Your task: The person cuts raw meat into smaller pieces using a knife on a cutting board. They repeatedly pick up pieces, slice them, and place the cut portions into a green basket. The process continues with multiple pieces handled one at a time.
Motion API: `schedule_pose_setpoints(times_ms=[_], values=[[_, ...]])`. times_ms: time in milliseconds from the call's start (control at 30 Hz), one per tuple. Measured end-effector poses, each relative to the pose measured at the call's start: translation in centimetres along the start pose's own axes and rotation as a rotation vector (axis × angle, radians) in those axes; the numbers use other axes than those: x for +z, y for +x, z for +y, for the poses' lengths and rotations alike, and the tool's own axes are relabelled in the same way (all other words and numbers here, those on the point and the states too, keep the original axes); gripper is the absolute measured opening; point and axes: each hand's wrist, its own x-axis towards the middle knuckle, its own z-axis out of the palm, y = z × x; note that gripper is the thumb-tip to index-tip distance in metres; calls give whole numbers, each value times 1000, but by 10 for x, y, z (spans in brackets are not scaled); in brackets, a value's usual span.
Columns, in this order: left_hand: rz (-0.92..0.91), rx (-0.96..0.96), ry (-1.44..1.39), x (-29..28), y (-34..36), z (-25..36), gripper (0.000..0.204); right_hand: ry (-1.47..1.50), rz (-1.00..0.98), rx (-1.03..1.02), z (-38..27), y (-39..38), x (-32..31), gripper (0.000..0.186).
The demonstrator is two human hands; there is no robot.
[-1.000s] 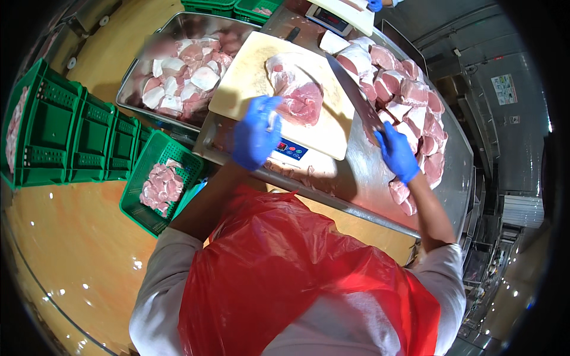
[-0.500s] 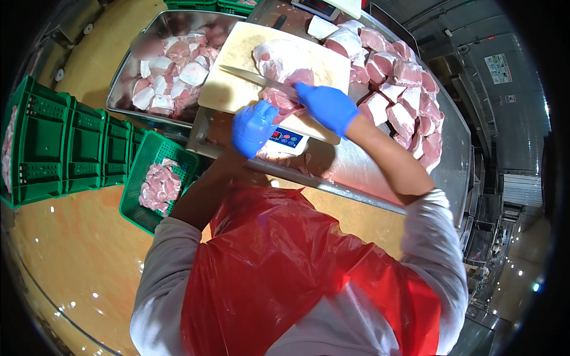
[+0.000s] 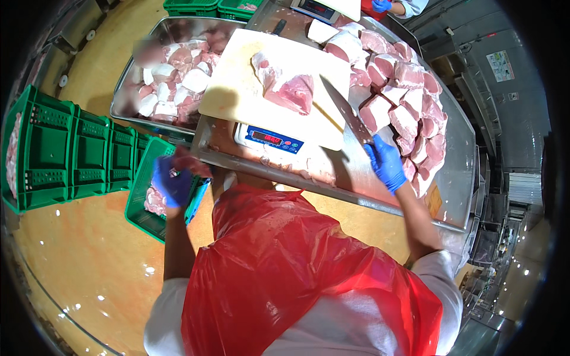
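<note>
Gloved in blue, my right hand [image 3: 386, 163] grips a long knife [image 3: 347, 113] over the metal table, its blade slanting up toward the cutting board. A pink piece of raw meat [image 3: 291, 92] with a pale, fatty end lies on the white cutting board [image 3: 231, 89], out of both hands. My left hand [image 3: 172, 183], also in a blue glove and blurred, is over the small green crate [image 3: 145, 219]. It holds a dark red meat piece [image 3: 191, 163] that sticks out to its right. Smaller meat pieces [image 3: 155, 200] lie in that crate, partly hidden by the hand.
A blue-and-white scale [image 3: 270, 137] shows at the board's near edge. Meat cuts are heaped on the table [image 3: 454, 178] at right. A metal tub [image 3: 122, 101] of chunks stands left, beside stacked green crates [image 3: 47, 148]. Another person's gloved hand [image 3: 381, 5] is at the far edge.
My left hand has moved from the board down-left to the small crate with a meat piece. My right hand has drawn the knife off the meat, to the right. Another person has appeared at the top.
</note>
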Motion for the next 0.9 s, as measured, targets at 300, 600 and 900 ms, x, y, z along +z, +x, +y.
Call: schedule_pose_setpoints(times_ms=[300,600,900], values=[[-351,13,121,-3,64,-17,41,416,331,306,-55,10,77,21],[-627,3,418,235,184,183,117,974,248,523,-98,46,21,24],[-533,595,-196,206,178,109,77,1460,44,695,-107,20,0,35]])
